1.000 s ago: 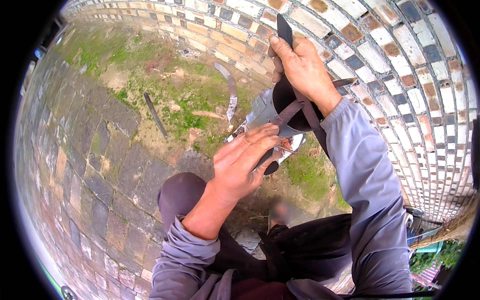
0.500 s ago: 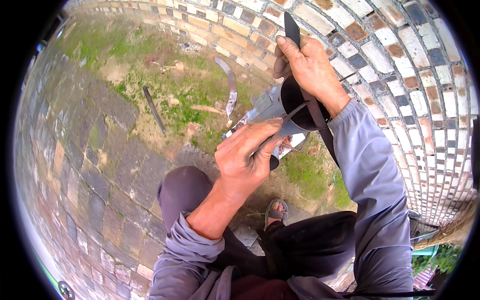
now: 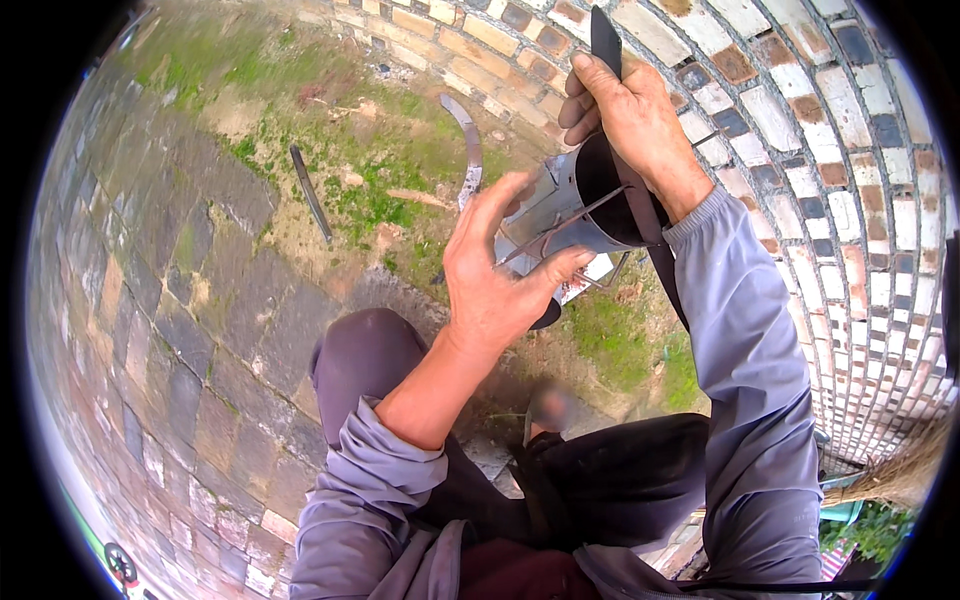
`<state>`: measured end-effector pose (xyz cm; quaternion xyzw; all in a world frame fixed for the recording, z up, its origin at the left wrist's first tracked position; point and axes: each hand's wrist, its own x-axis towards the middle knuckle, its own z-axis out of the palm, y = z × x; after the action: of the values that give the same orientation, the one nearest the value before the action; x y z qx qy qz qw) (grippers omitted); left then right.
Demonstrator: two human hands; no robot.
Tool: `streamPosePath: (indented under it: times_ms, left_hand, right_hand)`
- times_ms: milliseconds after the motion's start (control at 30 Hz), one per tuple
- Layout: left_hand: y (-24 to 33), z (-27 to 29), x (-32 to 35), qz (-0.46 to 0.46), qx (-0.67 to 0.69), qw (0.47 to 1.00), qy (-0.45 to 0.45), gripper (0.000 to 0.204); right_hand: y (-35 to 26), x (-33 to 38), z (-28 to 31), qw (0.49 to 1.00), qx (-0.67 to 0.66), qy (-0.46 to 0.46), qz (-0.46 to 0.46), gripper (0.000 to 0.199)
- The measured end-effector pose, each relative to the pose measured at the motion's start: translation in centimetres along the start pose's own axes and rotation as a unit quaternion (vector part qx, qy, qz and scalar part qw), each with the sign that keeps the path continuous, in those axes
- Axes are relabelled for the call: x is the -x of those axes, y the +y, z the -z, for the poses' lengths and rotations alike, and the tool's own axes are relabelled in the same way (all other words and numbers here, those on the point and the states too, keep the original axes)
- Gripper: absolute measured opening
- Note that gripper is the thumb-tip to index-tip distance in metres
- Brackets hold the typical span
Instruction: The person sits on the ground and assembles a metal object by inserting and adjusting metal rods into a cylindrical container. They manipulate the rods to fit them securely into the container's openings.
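A grey metal pipe (image 3: 575, 200) lies tilted in front of me, its dark open mouth facing right. My left hand (image 3: 497, 268) is spread at the pipe's left side, thumb and fingers apart, with nothing gripped. A thin dark rod (image 3: 565, 225) slants across the pipe mouth toward my left palm; whether it touches the palm I cannot tell. Above the mouth, my right hand (image 3: 632, 118) is closed round a dark flat strip (image 3: 606, 42). Its top end sticks up past my thumb, and a dark band runs down below the wrist along the mouth.
A curved grey strip (image 3: 468, 150) and a dark straight bar (image 3: 310, 192) lie on the mossy ground. A brick wall (image 3: 800, 130) curves along the right side. Stone paving (image 3: 170, 380) covers the left. My bent knee (image 3: 370, 355) is close below my left hand.
My left hand has released the thin rod and spread its fingers, and the rod stays across the pipe. My right hand keeps hold of the strip. The view has shifted slightly.
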<state>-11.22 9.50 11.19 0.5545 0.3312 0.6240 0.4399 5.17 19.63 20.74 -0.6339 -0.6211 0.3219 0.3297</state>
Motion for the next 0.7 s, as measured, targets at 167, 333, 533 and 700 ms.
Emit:
streamPosePath:
  times_ms: [167, 333, 533, 700]
  left_hand:
    - [-1.7, -2.0, -2.2, -0.037, -0.159, 0.985, -0.062, 0.105]
    - [-1.9, -3.6, -3.0, -0.026, -0.126, 0.991, -0.042, 0.077]
    - [-1.8, -3.7, -2.8, -0.019, -0.122, 0.992, -0.032, 0.071]
    - [-1.7, -4.3, -2.6, -0.017, -0.104, 0.994, -0.035, 0.070]
  right_hand:
    - [-0.3, 0.3, -0.2, 1.000, -0.030, -0.003, 0.000, 0.053]
    - [-0.6, 0.0, 2.0, 0.990, 0.121, -0.007, 0.076, 0.062]
    - [-2.3, 2.8, 3.9, 0.956, 0.277, -0.005, 0.093, 0.045]
    - [-2.1, 3.4, 3.0, 0.948, 0.291, 0.026, 0.129, 0.032]
